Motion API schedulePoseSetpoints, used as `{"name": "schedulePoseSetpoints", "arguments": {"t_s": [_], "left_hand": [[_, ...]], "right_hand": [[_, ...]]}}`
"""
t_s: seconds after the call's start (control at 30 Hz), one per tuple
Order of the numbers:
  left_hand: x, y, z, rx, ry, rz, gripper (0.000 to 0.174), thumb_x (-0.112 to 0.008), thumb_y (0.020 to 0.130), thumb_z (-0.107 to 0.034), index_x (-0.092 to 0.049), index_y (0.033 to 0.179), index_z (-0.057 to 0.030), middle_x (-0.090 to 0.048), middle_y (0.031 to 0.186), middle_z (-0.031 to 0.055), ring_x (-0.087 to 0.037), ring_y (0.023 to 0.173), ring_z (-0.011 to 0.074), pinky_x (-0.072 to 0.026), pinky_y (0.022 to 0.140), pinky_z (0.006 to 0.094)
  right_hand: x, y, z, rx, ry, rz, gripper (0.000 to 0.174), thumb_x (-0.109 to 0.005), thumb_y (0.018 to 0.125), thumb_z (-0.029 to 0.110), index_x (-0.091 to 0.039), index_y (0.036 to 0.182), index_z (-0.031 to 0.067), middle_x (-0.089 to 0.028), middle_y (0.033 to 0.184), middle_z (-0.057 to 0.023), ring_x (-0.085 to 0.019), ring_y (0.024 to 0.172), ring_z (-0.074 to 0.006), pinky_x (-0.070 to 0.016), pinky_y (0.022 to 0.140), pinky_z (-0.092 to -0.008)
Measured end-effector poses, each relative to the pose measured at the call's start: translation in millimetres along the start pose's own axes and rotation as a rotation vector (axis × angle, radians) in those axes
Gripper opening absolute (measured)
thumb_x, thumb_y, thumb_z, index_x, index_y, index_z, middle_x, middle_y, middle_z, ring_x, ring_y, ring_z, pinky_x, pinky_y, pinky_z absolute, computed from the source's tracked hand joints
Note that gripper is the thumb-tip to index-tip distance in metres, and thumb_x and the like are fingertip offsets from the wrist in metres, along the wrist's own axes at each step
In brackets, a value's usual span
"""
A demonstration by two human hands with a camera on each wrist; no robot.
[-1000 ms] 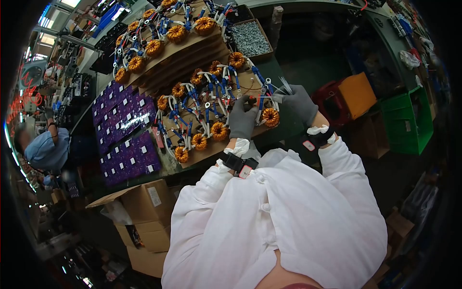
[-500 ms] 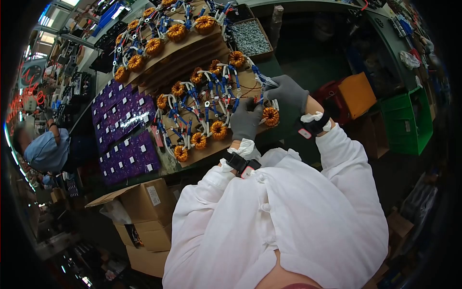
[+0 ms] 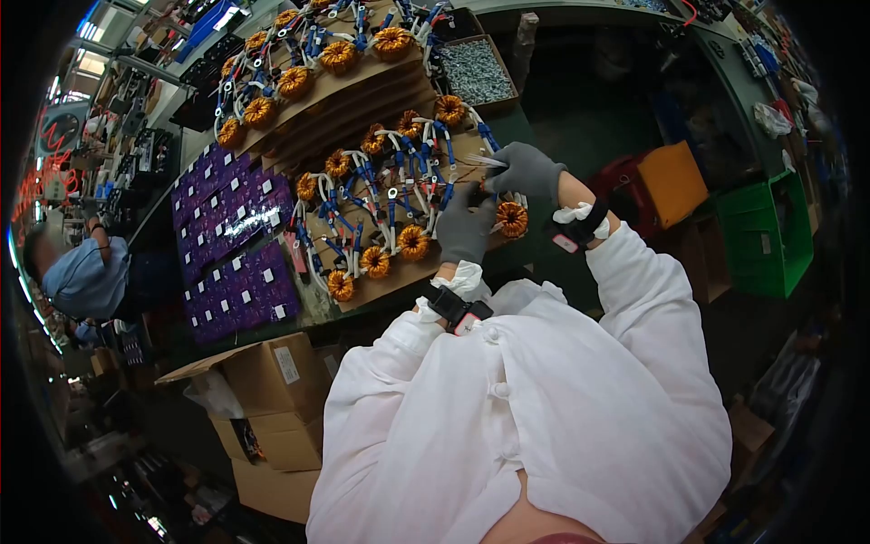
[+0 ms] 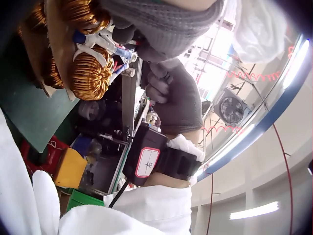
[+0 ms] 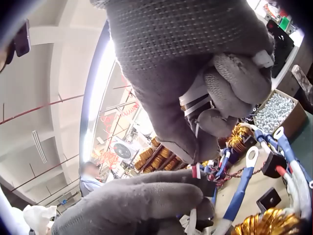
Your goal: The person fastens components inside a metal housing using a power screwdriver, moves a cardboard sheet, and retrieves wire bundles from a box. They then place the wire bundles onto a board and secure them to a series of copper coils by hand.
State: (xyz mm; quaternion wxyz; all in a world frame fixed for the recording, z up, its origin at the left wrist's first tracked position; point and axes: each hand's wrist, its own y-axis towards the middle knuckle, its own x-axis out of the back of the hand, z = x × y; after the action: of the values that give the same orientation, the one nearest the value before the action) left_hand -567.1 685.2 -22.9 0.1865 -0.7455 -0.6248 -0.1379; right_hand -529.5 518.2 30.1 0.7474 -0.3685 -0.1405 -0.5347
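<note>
My left hand (image 3: pixel 464 227), in a grey knit glove, is at the right end of a cardboard sheet of wound copper coils. In the right wrist view its thumb and finger pinch a white lead (image 5: pixel 192 221). Right beside it, my gloved right hand (image 3: pixel 527 172) has its fingers curled round a bundle of thin white cable ties (image 3: pixel 480 161). One thin white strip (image 5: pixel 197 129) runs down from the right fingertips toward the left ones. The nearest copper coil (image 3: pixel 512 219) lies just below both hands. A blue-sleeved lead with a ring terminal (image 5: pixel 252 155) rises beside the fingertips.
Stacked cardboard sheets (image 3: pixel 362 95) bearing more coils stand behind. A box of small metal screws (image 3: pixel 476 72) is at the back. Purple circuit boards (image 3: pixel 240 281) lie left. A green crate (image 3: pixel 770 236) and an orange panel (image 3: pixel 672 181) are on the right. Another person (image 3: pixel 86 272) stands far left.
My right hand has moved left and up, closer to the left hand, and the cable ties have swung from pointing up to pointing left. My left hand has shifted slightly right.
</note>
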Motion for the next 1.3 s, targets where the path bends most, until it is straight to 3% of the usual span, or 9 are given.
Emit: {"name": "schedulePoseSetpoints", "arguments": {"t_s": [0.13,0.2,0.43,0.6,0.73,0.8,1.0,1.13,1.3], "left_hand": [[3.3,-0.4,-1.1,-0.072,-0.011,-0.034,0.033,-0.065,0.080,-0.024,-0.063,0.106,-0.0046,-0.068,0.095,0.0113,-0.065,0.086,0.0213,-0.0490,0.077,0.0307],[19.4,2.8,-19.7,0.097,0.214,0.163,0.030,-0.063,0.081,-0.026,-0.064,0.102,-0.0044,-0.067,0.093,0.0128,-0.065,0.085,0.0239,-0.0489,0.076,0.0327],[26.2,18.9,-16.9,0.120,0.370,0.299,0.028,-0.064,0.081,-0.026,-0.065,0.095,-0.0017,-0.067,0.086,0.0130,-0.064,0.080,0.0227,-0.0481,0.072,0.0337],[34.8,5.9,-18.5,0.299,-0.354,0.424,0.022,-0.061,0.084,-0.021,-0.063,0.096,-0.0025,-0.061,0.074,0.0042,-0.055,0.067,0.0113,-0.0420,0.058,0.0256],[37.8,-0.2,-28.5,0.235,-0.529,0.432,0.021,-0.059,0.086,-0.020,-0.061,0.100,-0.0049,-0.058,0.075,0.0019,-0.053,0.064,0.0093,-0.0389,0.053,0.0220],[43.5,7.0,-29.6,0.509,-0.688,0.417,0.022,-0.059,0.086,-0.019,-0.060,0.102,-0.0041,-0.060,0.079,0.0033,-0.054,0.067,0.0092,-0.0414,0.054,0.0216],[20.9,-0.2,3.9,-0.068,-0.174,0.295,0.026,-0.064,0.083,-0.016,-0.061,0.104,0.0007,-0.066,0.091,0.0082,-0.061,0.079,0.0125,-0.0490,0.068,0.0251],[17.0,1.5,2.5,-0.030,-0.121,0.297,0.029,-0.067,0.081,-0.015,-0.062,0.104,0.0013,-0.068,0.093,0.0099,-0.062,0.082,0.0128,-0.0494,0.072,0.0255],[23.6,10.5,-6.4,0.178,-0.314,0.257,0.020,-0.063,0.083,-0.014,-0.062,0.095,0.0020,-0.065,0.078,0.0064,-0.059,0.065,0.0116,-0.0470,0.059,0.0245]], "right_hand": [[-9.2,-1.2,-15.3,0.027,0.141,-0.040,0.025,-0.073,0.074,0.023,-0.069,0.089,0.0034,-0.066,0.073,-0.0084,-0.063,0.064,-0.0168,-0.0491,0.064,-0.0302],[-14.4,-1.9,-23.8,0.048,0.207,-0.071,0.026,-0.074,0.073,0.024,-0.069,0.089,0.0035,-0.066,0.074,-0.0083,-0.063,0.065,-0.0167,-0.0489,0.063,-0.0307],[-36.4,-10.2,-17.4,0.072,0.249,-0.229,0.032,-0.076,0.071,0.023,-0.066,0.094,0.0017,-0.067,0.077,-0.0086,-0.061,0.070,-0.0173,-0.0477,0.067,-0.0294],[-37.8,-10.2,-14.8,-0.030,0.367,-0.219,0.033,-0.076,0.071,0.022,-0.065,0.090,-0.0024,-0.065,0.075,-0.0085,-0.059,0.068,-0.0158,-0.0469,0.067,-0.0293],[-43.2,-7.2,-22.6,0.039,0.472,-0.226,0.027,-0.074,0.075,0.023,-0.065,0.084,-0.0011,-0.061,0.068,-0.0045,-0.054,0.061,-0.0133,-0.0446,0.060,-0.0286],[-42.7,-6.1,-22.2,-0.117,0.659,-0.200,0.023,-0.071,0.078,0.024,-0.064,0.077,0.0025,-0.054,0.061,0.0000,-0.046,0.054,-0.0086,-0.0381,0.051,-0.0253],[-37.7,-11.1,-23.8,-0.131,0.991,-0.072,0.017,-0.068,0.081,0.022,-0.061,0.079,0.0069,-0.046,0.055,0.0040,-0.037,0.043,-0.0045,-0.0265,0.039,-0.0217],[-32.7,-15.5,-18.9,-0.177,0.997,-0.060,0.016,-0.068,0.081,0.021,-0.061,0.081,0.0073,-0.046,0.055,0.0043,-0.037,0.040,-0.0046,-0.0245,0.037,-0.0219],[-28.5,-18.0,-19.2,-0.199,1.105,0.029,0.015,-0.067,0.083,0.020,-0.060,0.084,0.0067,-0.043,0.054,0.0047,-0.033,0.040,-0.0034,-0.0233,0.037,-0.0213]]}}
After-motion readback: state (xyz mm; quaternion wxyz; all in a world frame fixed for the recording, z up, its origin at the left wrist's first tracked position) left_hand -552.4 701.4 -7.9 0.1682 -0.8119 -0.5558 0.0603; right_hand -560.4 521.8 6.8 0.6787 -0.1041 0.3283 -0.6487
